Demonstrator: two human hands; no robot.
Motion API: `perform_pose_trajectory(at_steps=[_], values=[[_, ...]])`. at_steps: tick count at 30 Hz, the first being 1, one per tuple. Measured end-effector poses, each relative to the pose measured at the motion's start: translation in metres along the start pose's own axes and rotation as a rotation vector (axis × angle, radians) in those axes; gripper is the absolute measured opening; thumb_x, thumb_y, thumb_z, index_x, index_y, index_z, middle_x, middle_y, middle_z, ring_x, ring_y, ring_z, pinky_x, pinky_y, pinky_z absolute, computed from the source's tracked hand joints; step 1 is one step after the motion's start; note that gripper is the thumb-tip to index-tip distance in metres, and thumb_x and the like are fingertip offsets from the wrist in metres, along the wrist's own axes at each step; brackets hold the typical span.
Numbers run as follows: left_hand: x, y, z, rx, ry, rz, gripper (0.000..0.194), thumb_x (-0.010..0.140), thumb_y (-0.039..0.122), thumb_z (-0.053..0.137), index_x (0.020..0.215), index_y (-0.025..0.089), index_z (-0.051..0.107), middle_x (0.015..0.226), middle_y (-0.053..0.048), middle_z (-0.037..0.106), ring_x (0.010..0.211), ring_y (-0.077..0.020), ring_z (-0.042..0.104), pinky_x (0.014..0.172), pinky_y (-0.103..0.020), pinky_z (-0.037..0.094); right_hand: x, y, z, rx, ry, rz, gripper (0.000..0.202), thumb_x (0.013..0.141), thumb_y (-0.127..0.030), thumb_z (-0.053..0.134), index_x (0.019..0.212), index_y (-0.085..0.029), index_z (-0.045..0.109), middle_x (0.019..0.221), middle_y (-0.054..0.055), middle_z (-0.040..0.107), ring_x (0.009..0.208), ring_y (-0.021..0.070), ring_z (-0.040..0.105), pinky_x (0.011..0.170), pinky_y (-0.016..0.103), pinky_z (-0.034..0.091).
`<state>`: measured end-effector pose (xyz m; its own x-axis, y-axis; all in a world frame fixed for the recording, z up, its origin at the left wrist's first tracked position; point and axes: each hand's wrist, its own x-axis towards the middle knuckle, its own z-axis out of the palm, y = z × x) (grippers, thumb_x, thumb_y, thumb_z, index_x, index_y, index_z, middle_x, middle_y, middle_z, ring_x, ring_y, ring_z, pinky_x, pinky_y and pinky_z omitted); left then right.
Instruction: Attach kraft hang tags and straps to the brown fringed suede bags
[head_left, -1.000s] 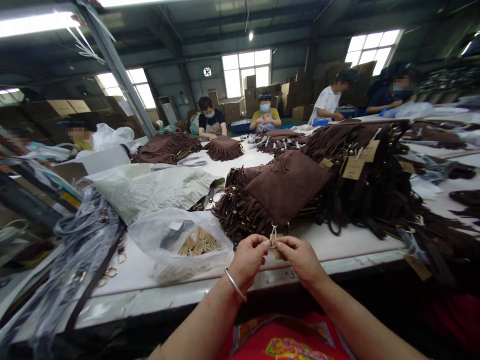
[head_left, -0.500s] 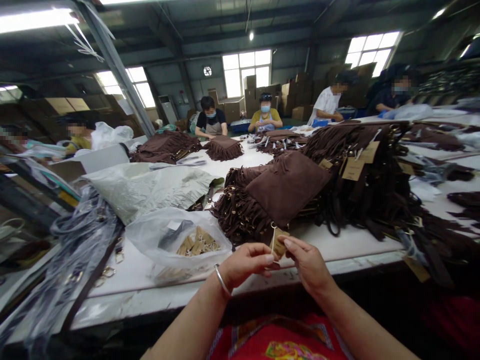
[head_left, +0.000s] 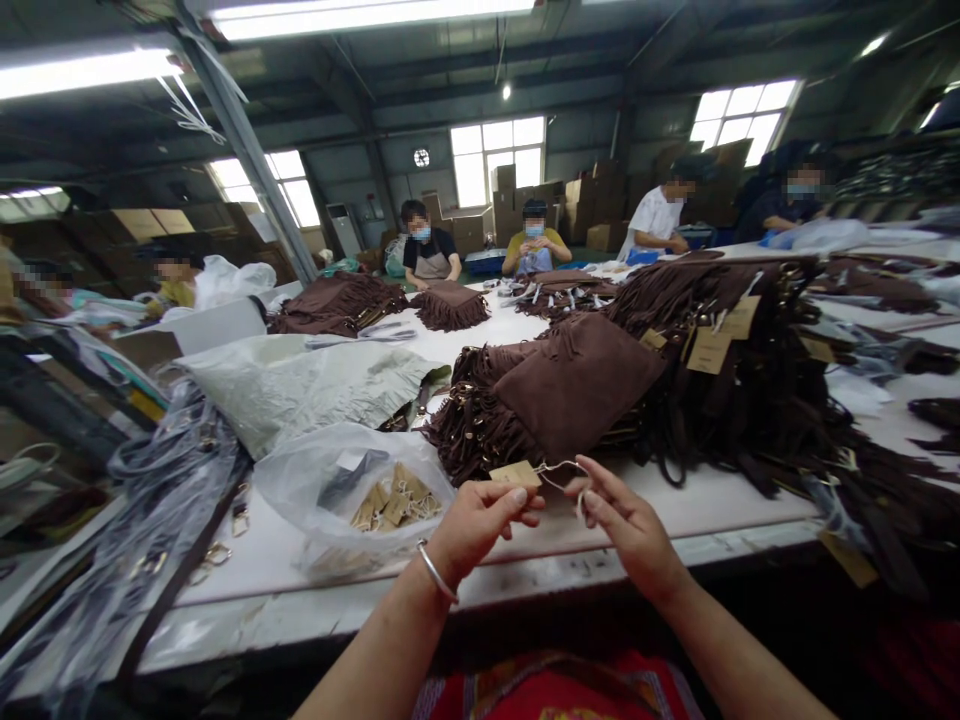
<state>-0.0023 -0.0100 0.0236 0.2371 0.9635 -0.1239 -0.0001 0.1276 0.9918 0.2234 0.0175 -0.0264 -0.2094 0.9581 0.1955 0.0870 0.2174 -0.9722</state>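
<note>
Over the table's front edge, my left hand (head_left: pixel 489 518) pinches a tan paper hang tag (head_left: pixel 516 474) between thumb and fingers. A thin white string (head_left: pixel 556 466) runs from the tag across to my right hand (head_left: pixel 622 520), whose fingers are closed on its far end. Just beyond my hands lies a stack of dark brown fringed suede bags (head_left: pixel 577 380), with gold hardware showing at the edges. Left of my left hand sits an open clear plastic bag (head_left: pixel 300 500) holding several more tan tags (head_left: pixel 397 495) with white strings.
A taller heap of brown fringed bags (head_left: pixel 720 400) stands at the right, some tags hanging from it. Plastic-wrapped straps (head_left: pixel 165 500) drape over the left edge. A pale plastic sheet (head_left: pixel 315 385) lies behind the tag bag. Several co-workers (head_left: pixel 431 250) work across the table.
The tag has turned and moved left with my left hand. My right hand has left the tag and drawn the string out to the right.
</note>
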Motion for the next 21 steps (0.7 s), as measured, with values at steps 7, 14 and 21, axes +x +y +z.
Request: perform_pose_trajectory(at_steps=[7,14,21], values=[[-0.04,-0.043,0.0,0.223,-0.243,-0.381,0.048,0.083,0.041,0.062,0.119,0.01,0.068,0.095,-0.015,0.075,0.067,-0.017,0.069,0.052,-0.021,0.042,-0.001,0.031,-0.001,-0.087,0.173,0.205,0.049,0.086,-0.057,0.055,0.108,-0.015,0.068,0.091,0.01,0.074,0.073,0.0196,0.065,0.059,0.029,0.051],[-0.076,0.036,0.006,0.701,-0.488,-0.056,0.042,0.082,0.032,0.065,0.124,0.025,0.066,0.098,-0.005,0.077,0.08,-0.0191,0.071,0.063,-0.022,0.049,-0.003,0.043,-0.007,-0.236,0.133,0.127,0.036,0.082,-0.049,0.058,0.099,-0.019,0.071,0.096,0.008,0.073,0.087,0.0247,0.067,0.082,0.039,0.053],[-0.012,0.137,-0.125,0.941,0.203,0.144,0.037,0.089,0.033,0.058,0.121,0.017,0.066,0.113,-0.007,0.073,0.101,-0.0175,0.067,0.089,-0.026,0.05,-0.01,0.129,-0.031,-0.802,0.055,-0.575,0.029,0.089,-0.038,0.053,0.106,-0.02,0.068,0.102,0.007,0.071,0.093,0.0232,0.066,0.088,0.037,0.051]])
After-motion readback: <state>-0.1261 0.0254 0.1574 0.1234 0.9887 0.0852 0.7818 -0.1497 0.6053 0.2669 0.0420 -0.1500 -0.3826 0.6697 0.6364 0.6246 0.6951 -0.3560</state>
